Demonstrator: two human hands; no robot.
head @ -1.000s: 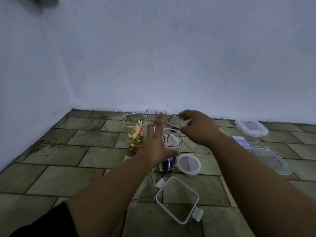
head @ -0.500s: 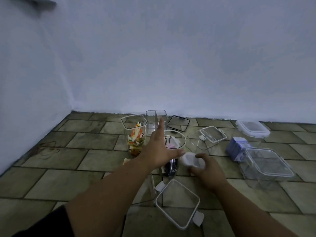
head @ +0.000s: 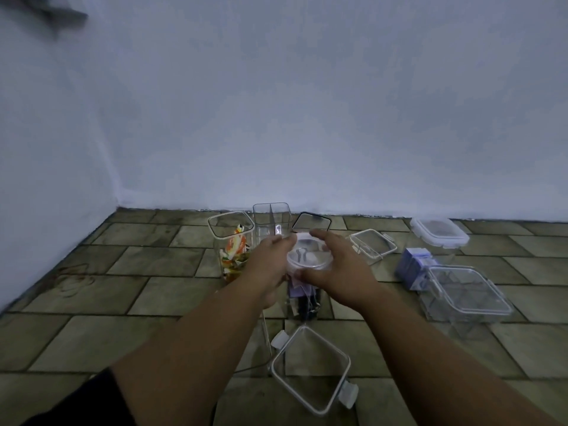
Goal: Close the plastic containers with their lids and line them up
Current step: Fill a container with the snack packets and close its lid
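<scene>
Both hands are clamped on the round lid, pressing it onto the round jar — the other containers stay open, nothing lined up.

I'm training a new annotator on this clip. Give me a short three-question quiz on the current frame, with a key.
1. True or false: the round lid is lying flat on the floor tiles.
2. Which container holds the colourful wrappers? A. the tall square container left of the hands; B. the flat container by the wall.
3. Fill in: the square lid nearest the camera lies ____ the person's forearms.

Key: 1. False: the left hand and right hand hold it at the mouth of the round jar; whether it is seated cannot be told. 2. A. 3. between.
</scene>
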